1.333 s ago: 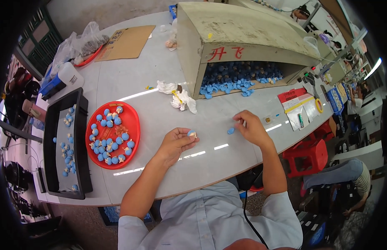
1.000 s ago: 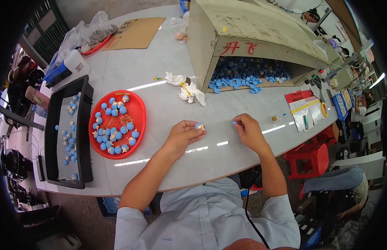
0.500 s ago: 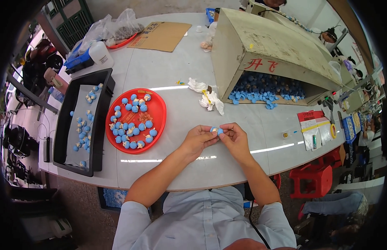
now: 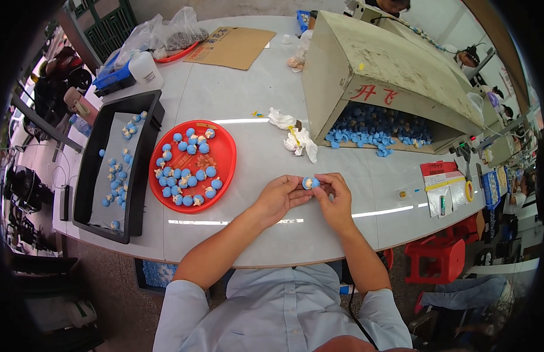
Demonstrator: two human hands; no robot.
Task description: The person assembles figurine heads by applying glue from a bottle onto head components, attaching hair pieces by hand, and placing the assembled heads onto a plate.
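Observation:
Above the near middle of the table, a small round blue-and-cream figure (image 4: pixel 310 183) sits between the fingertips of both my hands. My right hand (image 4: pixel 335 202) pinches it from the right with thumb and forefinger. From the left, the fingertips of my left hand (image 4: pixel 282 198) close on its edge, the other fingers reaching out below. To the left lies a round red tray (image 4: pixel 216 158) with several similar blue figures, some with cream parts facing up. Beyond it, a long black bin (image 4: pixel 137 199) lined with pale sheet holds more of them.
A beige metal box (image 4: pixel 389 58) stands at the back right, many blue pieces (image 4: pixel 366 132) heaped in its opening. Crumpled white tissue (image 4: pixel 299 142), flat cardboard (image 4: pixel 234 47), a white jug (image 4: pixel 145 73), yellow tape (image 4: pixel 469 190) and a red stool (image 4: pixel 436 257) are around.
The small figure has turned in my fingers and shows more of its blue and cream surface. Both hands have shifted slightly. The whole view has tilted a little.

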